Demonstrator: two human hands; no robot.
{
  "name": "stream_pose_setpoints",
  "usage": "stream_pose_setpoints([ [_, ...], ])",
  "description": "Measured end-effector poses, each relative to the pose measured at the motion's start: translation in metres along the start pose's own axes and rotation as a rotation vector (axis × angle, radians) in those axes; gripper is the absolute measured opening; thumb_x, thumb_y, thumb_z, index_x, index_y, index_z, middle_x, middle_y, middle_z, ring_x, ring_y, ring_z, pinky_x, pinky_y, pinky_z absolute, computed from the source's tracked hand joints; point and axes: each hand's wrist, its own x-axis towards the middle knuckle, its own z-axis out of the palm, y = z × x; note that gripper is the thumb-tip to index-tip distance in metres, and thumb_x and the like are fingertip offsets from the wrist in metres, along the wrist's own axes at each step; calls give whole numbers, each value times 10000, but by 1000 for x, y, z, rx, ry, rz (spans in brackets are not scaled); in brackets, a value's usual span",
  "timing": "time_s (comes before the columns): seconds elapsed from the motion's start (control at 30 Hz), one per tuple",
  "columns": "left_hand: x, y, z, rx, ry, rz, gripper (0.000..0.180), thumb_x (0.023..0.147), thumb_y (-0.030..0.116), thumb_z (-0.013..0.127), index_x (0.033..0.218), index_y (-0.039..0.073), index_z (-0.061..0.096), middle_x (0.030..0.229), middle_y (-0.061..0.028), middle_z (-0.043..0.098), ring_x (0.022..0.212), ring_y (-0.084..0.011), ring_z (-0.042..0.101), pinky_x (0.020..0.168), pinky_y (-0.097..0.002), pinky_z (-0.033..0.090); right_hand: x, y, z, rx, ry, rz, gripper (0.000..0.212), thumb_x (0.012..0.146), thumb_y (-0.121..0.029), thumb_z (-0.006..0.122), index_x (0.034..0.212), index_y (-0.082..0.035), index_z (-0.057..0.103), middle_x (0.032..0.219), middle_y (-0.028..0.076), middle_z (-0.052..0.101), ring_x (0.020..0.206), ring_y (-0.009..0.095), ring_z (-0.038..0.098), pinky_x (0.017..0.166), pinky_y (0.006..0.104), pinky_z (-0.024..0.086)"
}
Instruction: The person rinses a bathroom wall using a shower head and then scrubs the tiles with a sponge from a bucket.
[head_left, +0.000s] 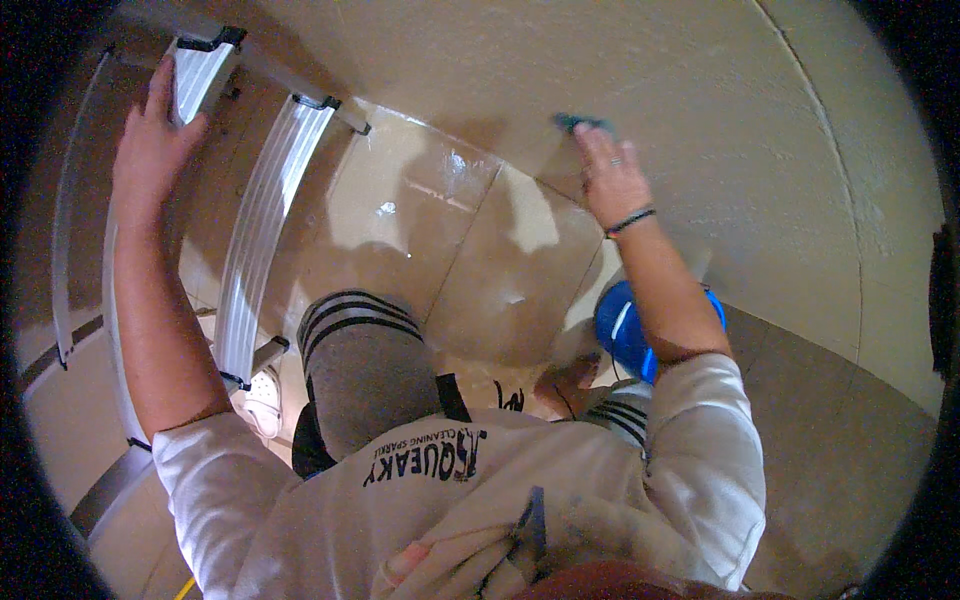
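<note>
My left hand [155, 150] is at the upper step of a metal stepladder [275, 185], its thumb and a finger around the step's edge. My right hand [612, 178], with a dark band at the wrist, reaches out to the tiled wall [700, 110]. Its fingers press a dark green scrubbing pad [575, 123] against the wet, streaky surface. Most of the pad is hidden under the fingers, so its full shape cannot be told.
Below my right forearm stands a blue bucket [625, 330]. Wet floor tiles [470, 270] shine in front of my legs. A white clog [263, 402] shows beside the ladder's foot.
</note>
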Motion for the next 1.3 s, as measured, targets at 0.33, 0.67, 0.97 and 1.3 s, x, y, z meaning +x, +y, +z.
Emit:
stream_pose_setpoints([
  [0.33, -2, -8, -1, -27, 33, -5, 671, 640, 351, 544, 1234, 325, 233, 1174, -223, 361, 1035, -366, 410, 844, -413, 360, 22, 15, -66, -251, 68, 177, 508, 784, -263, 405, 1226, -55, 269, 1277, 130, 245, 1161, 252, 260, 882, 433, 252],
  [0.67, -6, -8, 2, -15, 37, -5, 667, 645, 352, 536, 1234, 314, 226, 1160, -249, 362, 1031, -355, 419, 834, -405, 370, 10, 43, -107, -255, 370, 252, 514, 752, -291, 466, 1203, -95, 315, 1252, 106, 307, 1168, 252, 265, 877, 509, 227],
  [0.97, 1, 6, -3, -18, -4, 10, 683, 639, 371, 539, 1240, 293, 224, 1144, -263, 371, 1032, -373, 410, 838, -411, 364, 4, -13, 11, -134, 44, 54, 455, 765, -232, 391, 1195, -92, 339, 1263, 84, 293, 1158, 180, 286, 895, 480, 225],
  [1.3, -5, -6, -2, -30, 26, 9, 702, 626, 336, 562, 1242, 280, 229, 1144, -239, 382, 1023, -363, 419, 842, -402, 361, 3, 60, -140, -273, 683, 509, 593, 717, -370, 482, 1209, -94, 300, 1275, 119, 249, 1163, 294, 244, 824, 572, 243],
])
